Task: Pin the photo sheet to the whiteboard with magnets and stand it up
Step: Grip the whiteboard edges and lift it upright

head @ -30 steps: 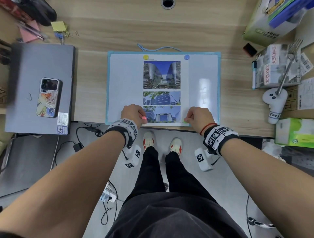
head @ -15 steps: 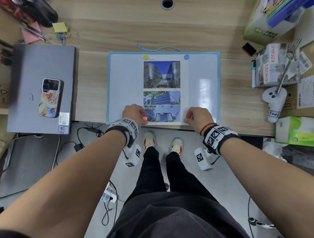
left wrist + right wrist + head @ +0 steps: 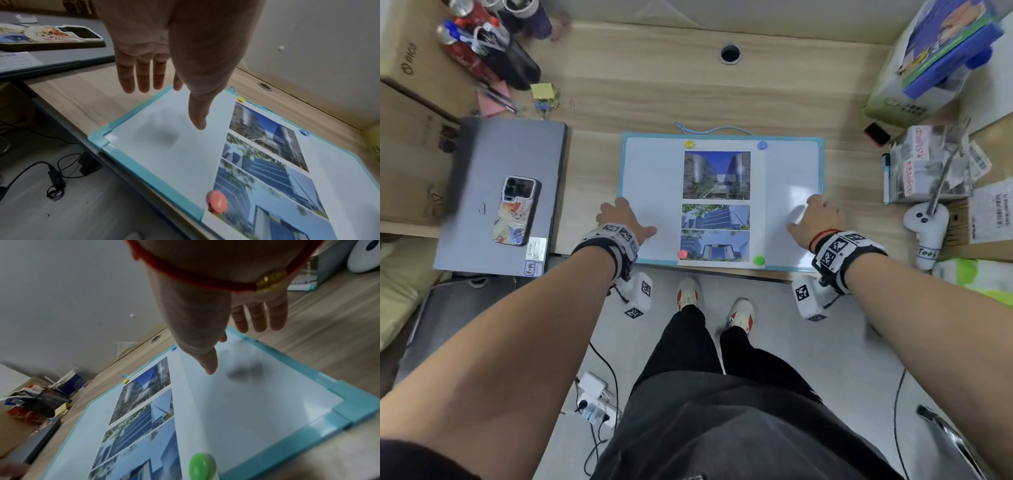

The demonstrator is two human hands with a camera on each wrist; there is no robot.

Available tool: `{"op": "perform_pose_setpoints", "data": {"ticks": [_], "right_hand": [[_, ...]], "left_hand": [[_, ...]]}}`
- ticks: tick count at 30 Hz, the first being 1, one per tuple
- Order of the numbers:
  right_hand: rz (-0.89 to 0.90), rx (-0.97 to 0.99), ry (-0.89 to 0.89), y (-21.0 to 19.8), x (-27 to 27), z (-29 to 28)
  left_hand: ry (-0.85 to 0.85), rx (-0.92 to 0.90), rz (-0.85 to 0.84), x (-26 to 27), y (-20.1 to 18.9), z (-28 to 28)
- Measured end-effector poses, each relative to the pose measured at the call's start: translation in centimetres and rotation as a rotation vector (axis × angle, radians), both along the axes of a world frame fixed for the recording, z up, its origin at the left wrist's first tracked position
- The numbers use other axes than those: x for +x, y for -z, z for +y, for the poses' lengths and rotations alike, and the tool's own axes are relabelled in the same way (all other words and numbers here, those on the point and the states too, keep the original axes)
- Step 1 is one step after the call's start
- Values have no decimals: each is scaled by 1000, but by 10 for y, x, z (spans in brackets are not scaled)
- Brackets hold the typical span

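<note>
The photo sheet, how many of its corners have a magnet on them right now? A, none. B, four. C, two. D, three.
B: the photo sheet has a yellow magnet and a blue magnet on its far corners, and a pink magnet and a green magnet on its near corners.
</note>
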State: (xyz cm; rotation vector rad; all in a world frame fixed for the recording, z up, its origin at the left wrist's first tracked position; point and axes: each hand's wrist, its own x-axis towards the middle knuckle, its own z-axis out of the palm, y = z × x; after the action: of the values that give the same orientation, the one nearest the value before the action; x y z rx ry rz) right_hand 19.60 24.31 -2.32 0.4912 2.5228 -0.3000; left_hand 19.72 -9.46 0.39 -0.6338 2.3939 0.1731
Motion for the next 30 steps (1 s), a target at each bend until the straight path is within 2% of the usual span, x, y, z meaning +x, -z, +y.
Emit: {"op": "perform_pose_setpoints", "data": {"ticks": [3, 7, 14, 19, 23, 25, 30], "right_hand": [[-86, 76, 83, 3, -8, 2], [-155, 56, 210, 7, -16, -3], [-149, 39, 306, 13, -53, -34], [-112, 29, 419, 11, -72, -44], [-81, 24, 438, 7, -86, -48], [-75, 10, 443, 0, -97, -52], [84, -72, 517, -24, -144, -54]], "left_hand": [[-81, -29, -62, -10, 7, -12], [-151, 23, -120, -26, 22, -23], [-45, 44, -220, -75, 20, -20], [-65, 29, -265, -111, 20, -45], [5, -2, -242, -140, 11, -58], [-37, 19, -212, -157, 2, -58], [-204, 113, 97, -207, -28, -52]]}}
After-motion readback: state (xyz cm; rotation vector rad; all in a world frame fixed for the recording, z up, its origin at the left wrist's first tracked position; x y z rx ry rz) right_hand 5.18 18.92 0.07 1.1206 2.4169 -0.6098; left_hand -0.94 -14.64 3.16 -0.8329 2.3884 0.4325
